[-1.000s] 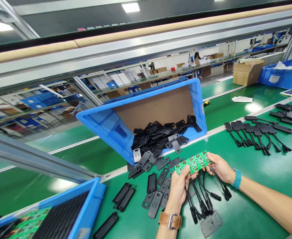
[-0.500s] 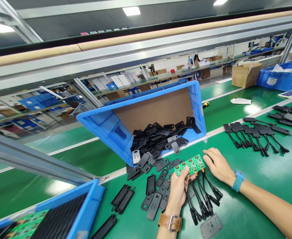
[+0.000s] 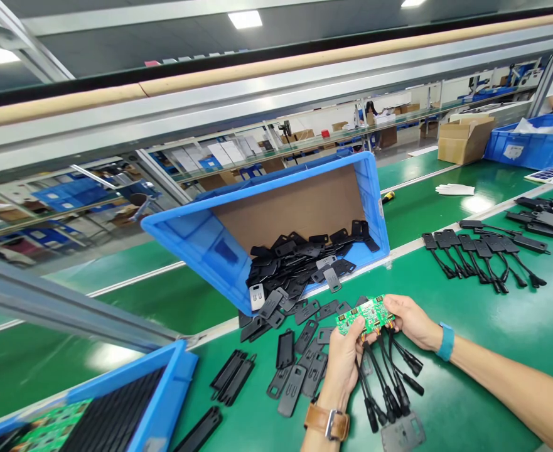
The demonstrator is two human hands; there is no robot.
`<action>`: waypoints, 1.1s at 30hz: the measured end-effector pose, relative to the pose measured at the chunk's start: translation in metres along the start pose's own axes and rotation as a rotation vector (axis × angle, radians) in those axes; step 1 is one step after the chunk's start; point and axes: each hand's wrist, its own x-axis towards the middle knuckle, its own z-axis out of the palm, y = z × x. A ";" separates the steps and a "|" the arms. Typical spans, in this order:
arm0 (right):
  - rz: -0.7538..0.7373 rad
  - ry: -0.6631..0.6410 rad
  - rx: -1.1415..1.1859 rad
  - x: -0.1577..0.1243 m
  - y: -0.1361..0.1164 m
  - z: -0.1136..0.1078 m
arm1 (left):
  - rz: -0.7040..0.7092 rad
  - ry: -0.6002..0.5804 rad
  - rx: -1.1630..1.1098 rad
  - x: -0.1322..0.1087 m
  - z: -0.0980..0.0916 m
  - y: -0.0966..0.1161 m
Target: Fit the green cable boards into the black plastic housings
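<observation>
bench [image 3: 393,279] passable at one o'clock from my board [image 3: 374,312], room at four, cables [image 3: 390,402] in my way at five, covers [image 3: 291,390] at eight, bin [image 3: 257,195] at eleven

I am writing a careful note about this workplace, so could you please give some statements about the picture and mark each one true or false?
1. The left grip and the right grip both hold the green circuit board. True.
2. The brown strap is on the right wrist. False: the brown strap is on the left wrist.
3. Black cables lead from the green circuit board. True.
4. The middle blue crate is empty. False: many black pieces lie in it.
5. A white glove lies on the green surface. True.
</observation>
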 end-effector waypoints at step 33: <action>-0.363 0.363 -0.733 0.002 -0.010 -0.009 | 0.051 0.097 -0.036 -0.004 0.012 0.001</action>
